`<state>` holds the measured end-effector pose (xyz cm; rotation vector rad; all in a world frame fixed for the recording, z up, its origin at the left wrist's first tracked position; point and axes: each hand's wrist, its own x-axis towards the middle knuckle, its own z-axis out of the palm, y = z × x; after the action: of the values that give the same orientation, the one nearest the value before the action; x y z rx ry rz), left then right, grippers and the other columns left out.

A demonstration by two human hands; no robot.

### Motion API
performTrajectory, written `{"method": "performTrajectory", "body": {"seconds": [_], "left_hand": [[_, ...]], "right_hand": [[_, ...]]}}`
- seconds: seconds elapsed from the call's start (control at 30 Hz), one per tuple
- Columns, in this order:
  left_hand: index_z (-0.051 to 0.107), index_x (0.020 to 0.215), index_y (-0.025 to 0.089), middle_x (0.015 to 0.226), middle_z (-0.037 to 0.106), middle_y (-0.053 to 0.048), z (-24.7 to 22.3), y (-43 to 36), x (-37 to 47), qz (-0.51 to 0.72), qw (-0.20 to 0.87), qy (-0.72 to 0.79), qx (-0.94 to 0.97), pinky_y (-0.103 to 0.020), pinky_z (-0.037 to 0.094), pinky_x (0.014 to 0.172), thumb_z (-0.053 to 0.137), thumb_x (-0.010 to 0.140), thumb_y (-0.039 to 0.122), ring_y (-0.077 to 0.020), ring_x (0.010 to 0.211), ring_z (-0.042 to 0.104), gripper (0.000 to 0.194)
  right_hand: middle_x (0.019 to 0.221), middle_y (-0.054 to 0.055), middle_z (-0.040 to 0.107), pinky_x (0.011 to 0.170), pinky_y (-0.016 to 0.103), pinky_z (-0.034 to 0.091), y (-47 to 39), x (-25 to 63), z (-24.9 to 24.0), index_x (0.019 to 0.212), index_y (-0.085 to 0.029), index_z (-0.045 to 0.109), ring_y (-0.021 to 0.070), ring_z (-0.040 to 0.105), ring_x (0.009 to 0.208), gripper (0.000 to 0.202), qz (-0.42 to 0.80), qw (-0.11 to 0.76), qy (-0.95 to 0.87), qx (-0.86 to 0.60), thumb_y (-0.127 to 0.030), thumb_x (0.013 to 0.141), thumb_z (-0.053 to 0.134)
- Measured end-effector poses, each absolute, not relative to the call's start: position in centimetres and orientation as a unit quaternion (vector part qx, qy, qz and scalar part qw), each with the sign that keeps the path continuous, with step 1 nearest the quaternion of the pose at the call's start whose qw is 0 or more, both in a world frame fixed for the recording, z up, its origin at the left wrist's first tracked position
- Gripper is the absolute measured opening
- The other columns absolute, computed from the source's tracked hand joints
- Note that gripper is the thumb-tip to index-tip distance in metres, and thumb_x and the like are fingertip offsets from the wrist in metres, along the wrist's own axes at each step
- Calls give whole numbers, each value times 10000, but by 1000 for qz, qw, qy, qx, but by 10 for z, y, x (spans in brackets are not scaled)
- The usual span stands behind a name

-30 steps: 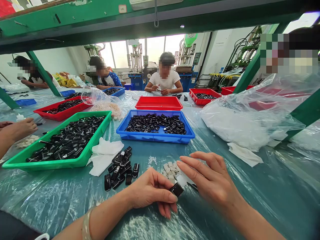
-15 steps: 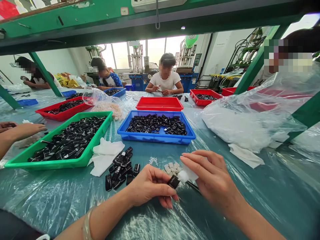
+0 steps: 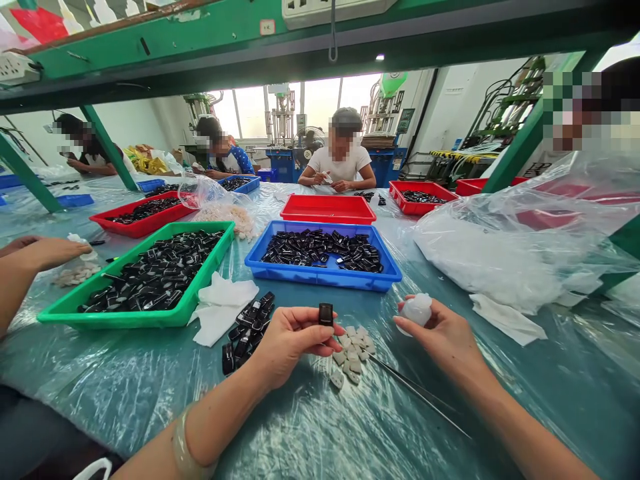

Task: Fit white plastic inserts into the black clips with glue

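Note:
Pinched upright between the thumb and fingers of my left hand is a small glossy black plastic piece. My right hand is closed round a crumpled white cloth wad, held apart from the piece. Under and between the hands lies a spread of small pale grey pads. Metal tweezers lie slantwise beside the pads, below my right hand. Behind my left hand a loose heap of black pieces is partly hidden by my wrist.
A blue tray and a green tray hold many black pieces; a red tray stands behind. White cloths lie near the green tray. At right is a large clear bag. A co-worker's hand is at left. A green shelf beam crosses above.
The white wad has come away from the black piece, and my right hand has moved right. My left hand has raised the piece and turned it upright. More pads and the tweezers now show.

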<state>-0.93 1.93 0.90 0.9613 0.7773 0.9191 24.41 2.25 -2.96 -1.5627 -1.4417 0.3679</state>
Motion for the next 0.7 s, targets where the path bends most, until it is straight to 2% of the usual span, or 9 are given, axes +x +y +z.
{"method": "performTrajectory", "body": {"seconds": [0.17, 0.5, 0.63, 0.7], "left_hand": [[700, 853, 96, 790, 716, -97, 9, 21, -12, 437, 704, 342, 443, -187, 516, 545, 752, 642, 227, -132, 612, 664, 254], [701, 853, 100, 799, 716, -96, 6, 21, -13, 443, 692, 340, 457, -191, 518, 544, 742, 658, 230, -129, 611, 661, 237], [704, 851, 100, 799, 716, -97, 4, 22, -13, 439, 690, 343, 462, -188, 519, 543, 740, 662, 239, -127, 610, 660, 237], [704, 857, 101, 801, 715, -97, 4, 22, -13, 438, 689, 346, 463, -189, 520, 546, 737, 666, 246, -127, 612, 660, 243]], "right_hand": [[800, 97, 720, 586, 335, 520, 25, 244, -35, 837, -145, 636, 247, 663, 658, 330, 185, 457, -542, -680, -362, 594, 691], [846, 84, 701, 709, 378, 506, 25, 242, -40, 885, -168, 614, 259, 652, 753, 393, 229, 442, -521, -693, -386, 567, 686], [877, 99, 692, 689, 392, 519, 26, 244, -33, 1009, -152, 577, 263, 651, 754, 534, 227, 453, -517, -690, -400, 551, 696], [994, 124, 663, 737, 408, 514, 24, 243, -25, 1116, -146, 526, 287, 631, 881, 656, 216, 465, -513, -689, -423, 547, 702]]}}
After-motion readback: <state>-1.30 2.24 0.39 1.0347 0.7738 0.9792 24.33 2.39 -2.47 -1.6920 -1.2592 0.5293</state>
